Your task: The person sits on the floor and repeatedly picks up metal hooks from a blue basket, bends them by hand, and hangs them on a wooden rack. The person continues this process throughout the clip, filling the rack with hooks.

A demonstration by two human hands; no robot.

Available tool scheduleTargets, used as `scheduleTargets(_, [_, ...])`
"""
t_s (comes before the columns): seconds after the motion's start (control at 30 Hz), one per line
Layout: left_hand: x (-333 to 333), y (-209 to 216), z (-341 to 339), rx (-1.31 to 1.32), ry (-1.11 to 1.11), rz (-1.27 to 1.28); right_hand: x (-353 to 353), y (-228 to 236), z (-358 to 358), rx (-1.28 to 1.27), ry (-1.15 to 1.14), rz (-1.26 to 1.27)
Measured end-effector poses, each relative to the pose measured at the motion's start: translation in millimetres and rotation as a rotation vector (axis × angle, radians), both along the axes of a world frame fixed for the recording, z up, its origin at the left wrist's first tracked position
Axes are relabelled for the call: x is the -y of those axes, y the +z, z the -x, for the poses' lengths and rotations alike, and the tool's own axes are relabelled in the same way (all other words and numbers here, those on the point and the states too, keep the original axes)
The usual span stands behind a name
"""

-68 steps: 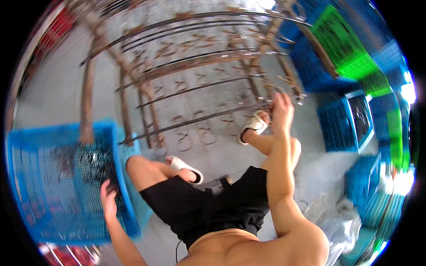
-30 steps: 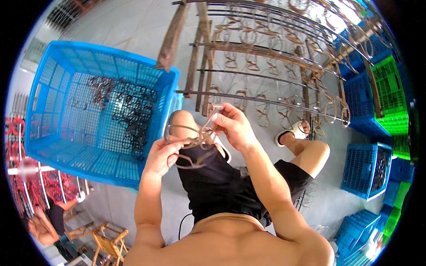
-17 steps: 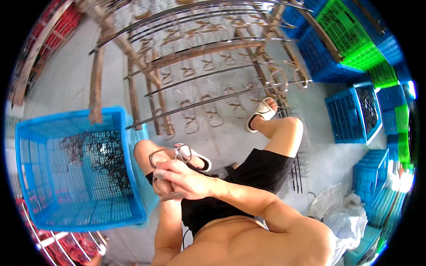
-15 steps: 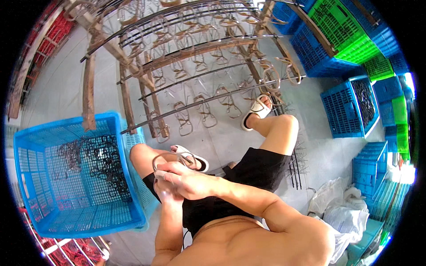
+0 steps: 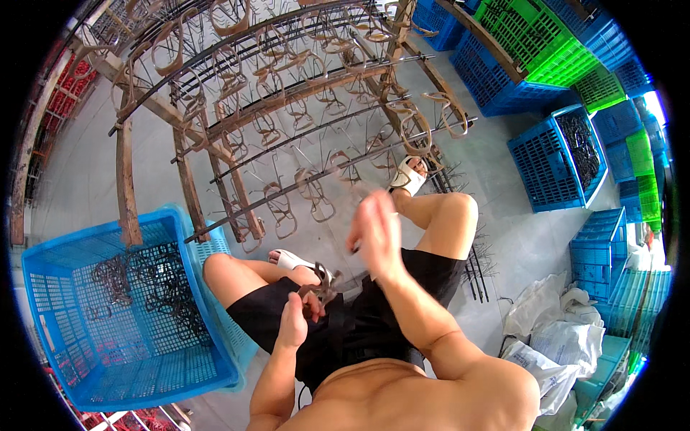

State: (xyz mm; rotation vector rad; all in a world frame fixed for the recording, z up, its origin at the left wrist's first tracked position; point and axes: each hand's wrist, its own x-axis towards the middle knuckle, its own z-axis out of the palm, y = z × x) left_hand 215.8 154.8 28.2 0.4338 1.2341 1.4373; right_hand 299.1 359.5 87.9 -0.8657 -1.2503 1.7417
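Observation:
My left hand (image 5: 293,320) is closed over my lap, around a few dark brown looped pieces (image 5: 323,289) that look like eyeglass frames. Their exact shape is hard to read. My right hand (image 5: 376,233) is raised between my knees and the rack, its fingers smeared by motion. A small dark spot shows beside its fingers, too blurred to name. Ahead stands a wooden rack (image 5: 287,99) with dark rods, from which many similar brown, glasses-like frames (image 5: 280,214) hang by thin wires.
To my left, a large blue plastic basket (image 5: 136,394) holds tangled dark pieces (image 5: 169,287). Blue and green crates (image 5: 535,36) line the right side, and one blue crate (image 5: 535,172) contains black pieces. White plastic bags (image 5: 564,345) lie at lower right. Thin black rods (image 5: 478,276) lie beside my right knee.
My hands were together on a brown looped piece. They are now apart: the right has moved up and right toward the rack, the left has stayed low with brown pieces.

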Motion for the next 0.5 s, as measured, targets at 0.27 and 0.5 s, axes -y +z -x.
scheduleTargets(0.27, [10,5,14,-0.256,-0.049,0.284,-115,-28,46,0.185,-0.494,-0.088])
scheduleTargets(0.5, [12,9,11,-0.142,0.072,0.262,-122,-37,46,0.199,-0.447,-0.062])
